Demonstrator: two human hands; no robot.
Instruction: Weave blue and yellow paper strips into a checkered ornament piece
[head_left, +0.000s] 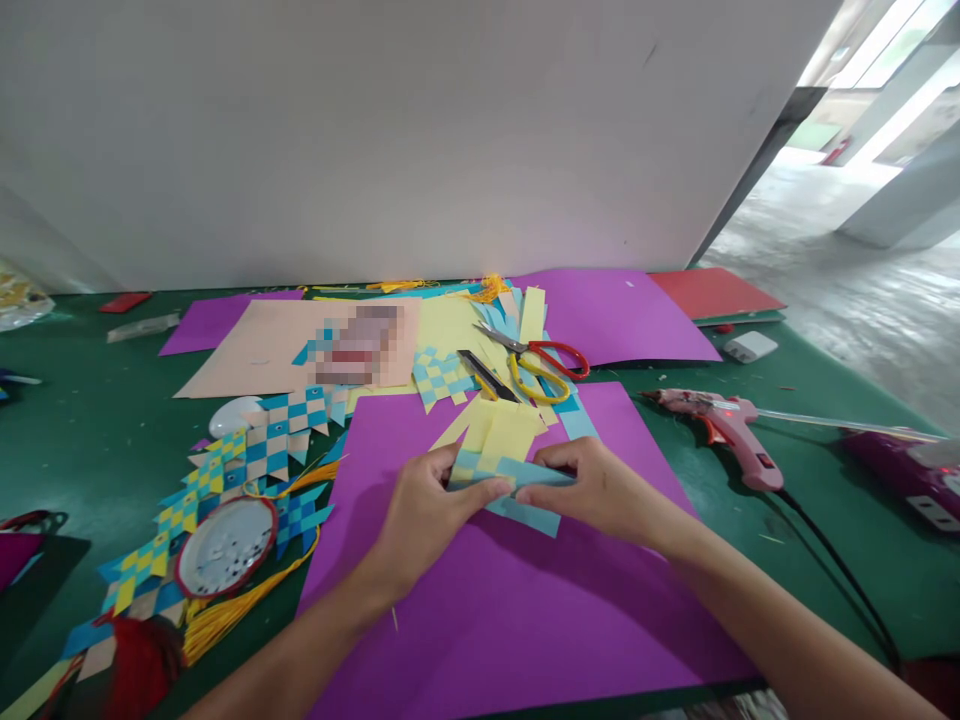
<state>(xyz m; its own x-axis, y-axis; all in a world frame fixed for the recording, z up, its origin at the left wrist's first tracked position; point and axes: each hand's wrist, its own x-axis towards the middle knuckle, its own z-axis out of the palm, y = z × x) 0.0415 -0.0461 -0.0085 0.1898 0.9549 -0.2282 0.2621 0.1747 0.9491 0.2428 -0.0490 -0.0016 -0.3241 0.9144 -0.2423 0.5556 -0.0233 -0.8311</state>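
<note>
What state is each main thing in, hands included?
Left hand: pinching the paper strips.
Right hand: pinching them too.
Paper strips: partly woven, ends loose.
Purple sheet: flat beneath the hands.
Scissors: lying down, unheld.
Glue gun: lying sideways, glue stick inserted.
Red-rimmed dish: uncovered, small pieces inside.

No txt, labels, brands, nos. or signs legible; pixelated patch over peach sheet unreadable too.
</note>
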